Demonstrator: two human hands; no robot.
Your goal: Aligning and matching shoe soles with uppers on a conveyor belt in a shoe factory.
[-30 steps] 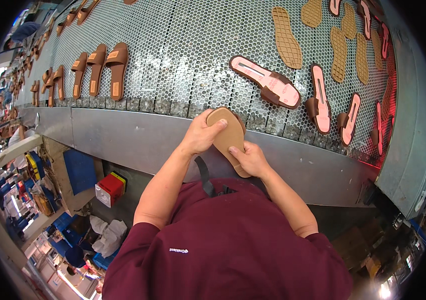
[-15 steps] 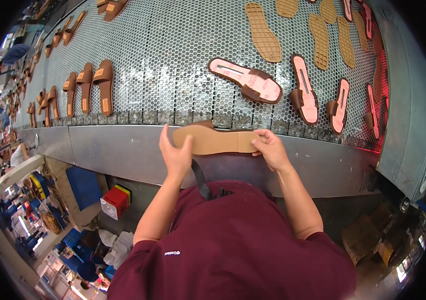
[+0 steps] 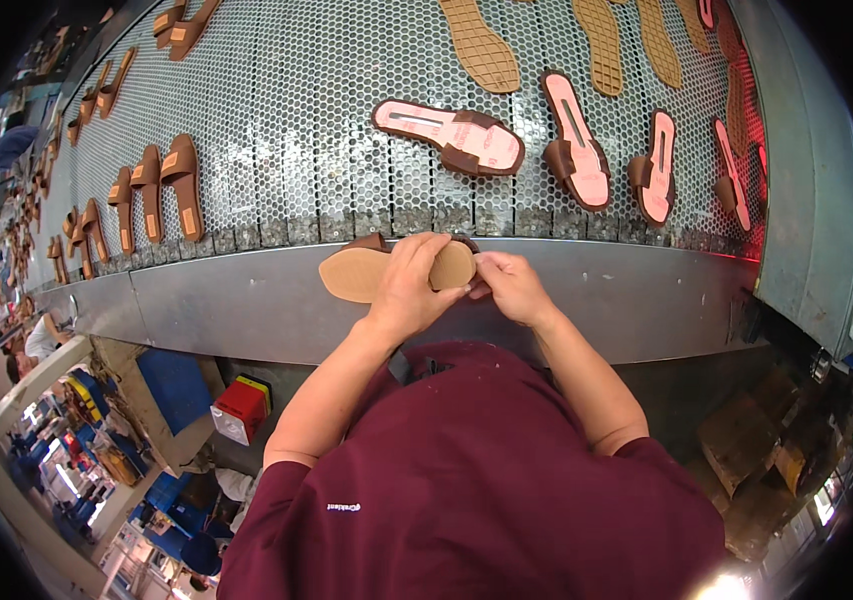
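A slide sandal [image 3: 349, 277] lies across both hands over the metal rail, its tan sole facing up. A piece of its brown strap shows past the sole's far edge. My left hand [image 3: 408, 288] is wrapped over the sole toward its heel end, hiding the middle. At the right end, my right hand [image 3: 514, 287] pinches the heel's rim. Beyond the hands, a brown sandal with a pink footbed [image 3: 448, 137] rests on the perforated conveyor [image 3: 286, 120], and another pink-lined sandal [image 3: 578, 145] lies to its right.
Brown slides [image 3: 183, 187] stand in groups at left on the conveyor. Loose tan soles [image 3: 481, 47] lie at the far right. A metal rail [image 3: 236, 308] borders the conveyor before me. A grey-green machine housing [image 3: 811, 170] rises at right. Below left is a red box [image 3: 243, 408].
My left hand has moved right along the sole, from the toe end to near the heel. The right hand still grips the heel end. Sandals on the conveyor now appear farther left.
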